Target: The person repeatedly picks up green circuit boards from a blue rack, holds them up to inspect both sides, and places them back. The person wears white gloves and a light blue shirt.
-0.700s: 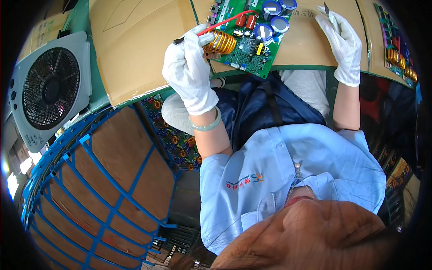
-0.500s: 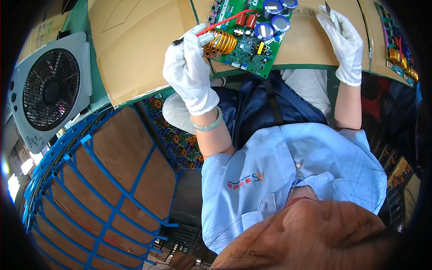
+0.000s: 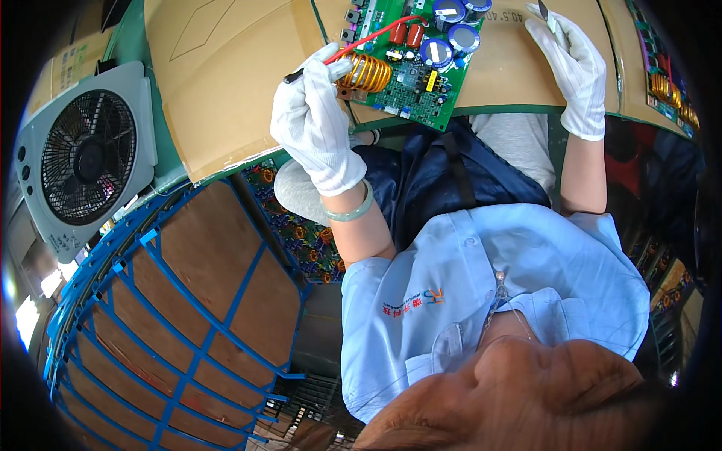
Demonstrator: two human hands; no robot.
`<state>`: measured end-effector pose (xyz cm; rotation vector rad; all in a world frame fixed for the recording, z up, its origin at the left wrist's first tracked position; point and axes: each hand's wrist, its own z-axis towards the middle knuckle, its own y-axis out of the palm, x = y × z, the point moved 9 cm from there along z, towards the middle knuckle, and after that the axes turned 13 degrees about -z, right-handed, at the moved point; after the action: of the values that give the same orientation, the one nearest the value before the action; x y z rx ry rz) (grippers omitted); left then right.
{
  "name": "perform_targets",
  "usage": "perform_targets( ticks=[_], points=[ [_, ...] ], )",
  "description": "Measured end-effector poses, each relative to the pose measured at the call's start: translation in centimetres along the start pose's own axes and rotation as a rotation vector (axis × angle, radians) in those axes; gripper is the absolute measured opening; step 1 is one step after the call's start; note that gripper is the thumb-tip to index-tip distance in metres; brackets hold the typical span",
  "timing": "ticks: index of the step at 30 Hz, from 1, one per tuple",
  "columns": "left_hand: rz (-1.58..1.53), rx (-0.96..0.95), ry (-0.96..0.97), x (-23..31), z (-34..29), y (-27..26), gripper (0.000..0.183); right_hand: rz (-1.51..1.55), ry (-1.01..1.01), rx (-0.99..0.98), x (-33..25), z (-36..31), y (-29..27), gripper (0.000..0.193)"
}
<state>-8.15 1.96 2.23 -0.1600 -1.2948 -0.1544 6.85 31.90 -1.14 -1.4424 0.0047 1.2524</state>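
My left hand (image 3: 314, 124), in a white glove, pinches a red wire (image 3: 374, 35) near its black end (image 3: 294, 77). From the fingers the wire slants up to the far part of a green circuit board (image 3: 432, 107). Beside those fingertips, on the board, sits a copper-coloured coil (image 3: 367, 74). Blue round capacitors (image 3: 464, 38) and two red components stand farther back. Off to the right, away from the board, my gloved right hand (image 3: 575, 75) is closed on a slim tool with a dark pointed tip (image 3: 543, 10); its exact kind is unclear.
Brown cardboard (image 3: 233, 90) covers the table under the board. A grey box fan (image 3: 90, 158) stands at the left, above a blue metal frame (image 3: 197, 353) with brown panels. Another circuit board (image 3: 662, 90) lies at the far right edge.
The whole view has shifted a little. Both hands keep their holds, and the board stays in place on the cardboard.
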Motion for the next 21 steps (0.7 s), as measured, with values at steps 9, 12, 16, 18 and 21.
perform_targets(
  ticks=[9,12,16,18,21],
  points=[
    [-0.025,-0.004,0.015,-0.1,0.0,0.1,0.026,-0.031,0.026,-0.045,0.4,0.3,0.1,0.026],
    [-0.045,0.000,0.018,-0.2,0.0,0.0,0.026,-0.073,-0.010,-0.042,0.2,0.3,0.1,0.025],
    [-0.009,-0.003,0.025,0.0,0.0,0.0,0.025,-0.031,-0.010,-0.016,-0.2,0.2,-0.1,0.026],
    [0.016,-0.003,0.034,0.0,0.1,0.0,0.024,-0.025,-0.032,0.000,-0.7,0.1,-0.3,0.025],
    [0.038,-0.013,0.041,-0.1,0.0,0.2,0.018,-0.048,-0.029,-0.004,-0.9,0.3,-0.5,0.023]
  ],
)
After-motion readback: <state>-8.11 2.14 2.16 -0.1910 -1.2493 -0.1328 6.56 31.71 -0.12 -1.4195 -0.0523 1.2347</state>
